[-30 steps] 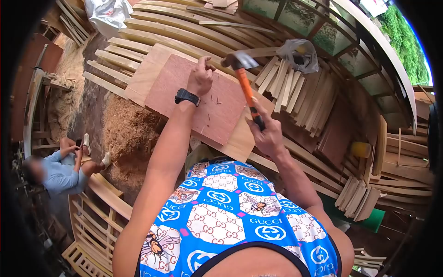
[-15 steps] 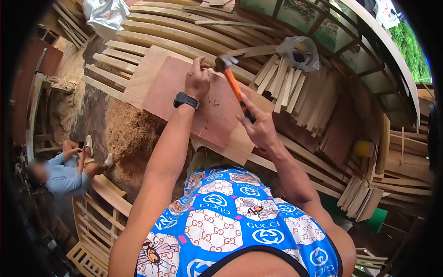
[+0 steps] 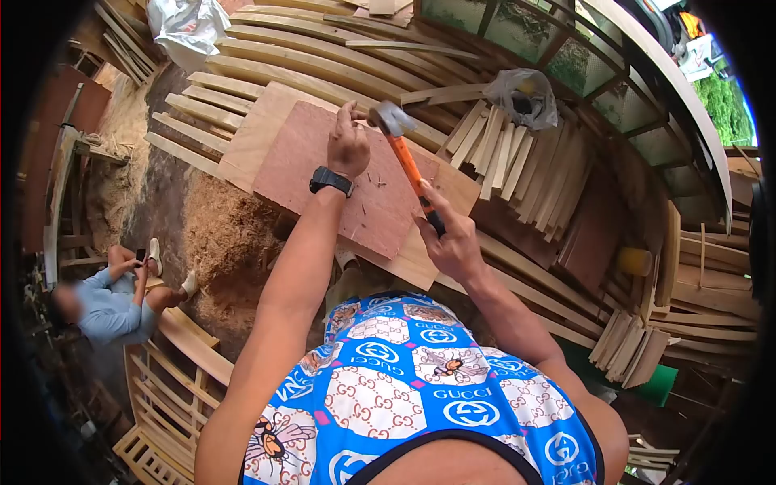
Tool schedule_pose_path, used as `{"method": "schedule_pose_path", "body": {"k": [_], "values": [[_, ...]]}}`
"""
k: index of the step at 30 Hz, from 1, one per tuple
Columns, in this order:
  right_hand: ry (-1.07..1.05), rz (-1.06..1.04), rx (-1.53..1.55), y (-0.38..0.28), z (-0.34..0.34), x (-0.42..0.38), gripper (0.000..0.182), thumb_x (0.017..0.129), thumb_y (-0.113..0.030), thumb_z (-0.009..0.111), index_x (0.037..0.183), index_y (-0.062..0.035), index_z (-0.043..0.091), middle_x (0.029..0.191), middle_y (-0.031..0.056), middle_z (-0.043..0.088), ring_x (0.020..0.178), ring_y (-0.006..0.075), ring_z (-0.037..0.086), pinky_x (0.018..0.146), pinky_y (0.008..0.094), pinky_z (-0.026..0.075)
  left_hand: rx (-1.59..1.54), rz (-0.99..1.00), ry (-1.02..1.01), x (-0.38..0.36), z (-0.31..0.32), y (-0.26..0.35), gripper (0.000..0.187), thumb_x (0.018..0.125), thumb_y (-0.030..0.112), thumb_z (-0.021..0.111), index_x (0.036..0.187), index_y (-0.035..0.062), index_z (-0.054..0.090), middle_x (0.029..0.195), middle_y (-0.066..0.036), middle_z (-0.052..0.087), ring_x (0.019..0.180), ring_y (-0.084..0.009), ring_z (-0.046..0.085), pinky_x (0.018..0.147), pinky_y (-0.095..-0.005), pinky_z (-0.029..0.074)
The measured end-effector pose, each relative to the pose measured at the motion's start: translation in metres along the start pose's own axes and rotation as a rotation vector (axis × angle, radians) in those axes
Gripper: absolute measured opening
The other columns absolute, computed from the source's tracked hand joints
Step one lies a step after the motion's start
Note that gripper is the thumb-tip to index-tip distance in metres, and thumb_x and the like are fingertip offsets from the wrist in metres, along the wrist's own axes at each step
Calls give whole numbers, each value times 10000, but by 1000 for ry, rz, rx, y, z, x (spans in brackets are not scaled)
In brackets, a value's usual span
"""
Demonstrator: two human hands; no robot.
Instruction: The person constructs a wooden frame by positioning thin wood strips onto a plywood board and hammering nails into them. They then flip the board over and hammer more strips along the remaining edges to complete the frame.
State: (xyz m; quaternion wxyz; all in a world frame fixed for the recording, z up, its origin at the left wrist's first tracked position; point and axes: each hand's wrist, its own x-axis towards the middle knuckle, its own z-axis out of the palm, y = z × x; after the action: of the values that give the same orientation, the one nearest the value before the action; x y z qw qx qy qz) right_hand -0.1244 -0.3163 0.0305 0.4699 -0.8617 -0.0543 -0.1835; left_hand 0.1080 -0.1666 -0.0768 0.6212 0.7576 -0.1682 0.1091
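My right hand (image 3: 454,242) is closed round the black grip of a claw hammer (image 3: 410,171) with an orange shaft. The hammer's metal head, slightly blurred, is close to the fingertips of my left hand (image 3: 349,145). Those fingers are pinched together near the far edge of a reddish-brown board (image 3: 303,166); whatever is between them is too small to make out. Several small dark nails (image 3: 376,179) lie loose on the board, to the right of my left wrist. Under it is a larger pale plywood sheet (image 3: 236,153).
Long wooden strips (image 3: 311,69) run beyond the plywood. Bundled short slats (image 3: 509,153) and a clear plastic bag (image 3: 524,97) are to the right. At left, a seated person (image 3: 121,299) holds a phone, near a sawdust heap (image 3: 218,226) and a slatted wooden frame (image 3: 174,388).
The hammer head has shifted slightly left, closer to my left fingertips. My left hand keeps its pinch at the board's far edge. The view has moved a little.
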Motion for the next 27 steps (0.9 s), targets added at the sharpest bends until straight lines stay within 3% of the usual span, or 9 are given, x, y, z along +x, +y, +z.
{"method": "schedule_pose_path", "body": {"k": [5, 6, 8, 11, 13, 15, 18, 21, 27], "values": [[-191, 313, -180, -11, -19, 16, 632, 952, -77, 751, 1542, -153, 538, 957, 179, 715, 647, 160, 615, 643, 304, 522, 70, -49, -46, 2, -6, 5, 519, 921, 44, 477, 1438, -2, 477, 1141, -223, 702, 1019, -403, 700, 910, -457, 562], [-127, 277, -122, -12, -18, 13, 610, 944, -96, 745, 1520, -179, 562, 1009, 230, 748, 729, 428, 706, 665, 440, 549, 71, -41, -46, 5, -6, -6, 519, 921, 44, 477, 1438, -2, 477, 1141, -223, 702, 1019, -403, 700, 910, -457, 562], [-130, 184, -110, 10, -11, 9, 609, 941, -101, 748, 1516, -182, 566, 1017, 231, 748, 722, 426, 707, 664, 438, 550, 199, 157, -19, 6, -2, -25, 494, 933, 22, 486, 1425, -15, 502, 1159, -173, 712, 994, -269, 718, 891, -350, 564], [-221, 234, -155, 14, -14, 8, 620, 937, -129, 752, 1521, -159, 548, 1044, 230, 748, 757, 422, 715, 683, 429, 555, 38, -41, -61, 11, -9, -14, 445, 910, 73, 516, 1341, -5, 593, 1141, -218, 713, 1041, -367, 715, 918, -448, 565], [-159, 188, -190, 4, -20, 2, 639, 945, -144, 742, 1540, -149, 510, 1048, 240, 746, 777, 437, 710, 681, 430, 551, 46, -138, -45, -5, -24, 6, 369, 898, 81, 579, 1247, -1, 666, 1064, -193, 717, 943, -332, 714, 855, -425, 568], [-151, 304, -140, 7, -25, -18, 658, 947, -146, 740, 1553, -135, 483, 928, 198, 742, 686, 371, 712, 635, 406, 542, 241, 39, -1, -26, -49, 26, 316, 878, 103, 666, 1175, 0, 700, 995, -167, 694, 833, -304, 673, 780, -401, 555], [-49, 675, 373, 16, -30, -53, 725, 942, -108, 758, 1584, -49, 427, 740, 12, 585, 557, 92, 578, 498, 279, 465, 217, -107, -168, -60, -90, 49, 293, 841, 127, 742, 1099, -9, 717, 990, -152, 660, 781, -270, 627, 732, -382, 533], [-23, 733, 617, 15, -53, -87, 786, 926, -82, 766, 1608, -27, 379, 732, 2, 596, 535, 81, 579, 480, 258, 449, 494, -83, -394, -96, -113, 81, 315, 832, 154, 790, 1091, -14, 727, 917, -129, 650, 830, -257, 661, 753, -368, 547], [-119, 852, 621, 12, -67, -111, 839, 888, -59, 771, 1616, 1, 357, 738, 4, 619, 528, 94, 589, 489, 255, 461, 669, -183, -128, -127, -105, 74, 348, 796, 267, 875, 912, -11, 700, 909, -172, 675, 807, -335, 671, 718, -437, 542]]}}
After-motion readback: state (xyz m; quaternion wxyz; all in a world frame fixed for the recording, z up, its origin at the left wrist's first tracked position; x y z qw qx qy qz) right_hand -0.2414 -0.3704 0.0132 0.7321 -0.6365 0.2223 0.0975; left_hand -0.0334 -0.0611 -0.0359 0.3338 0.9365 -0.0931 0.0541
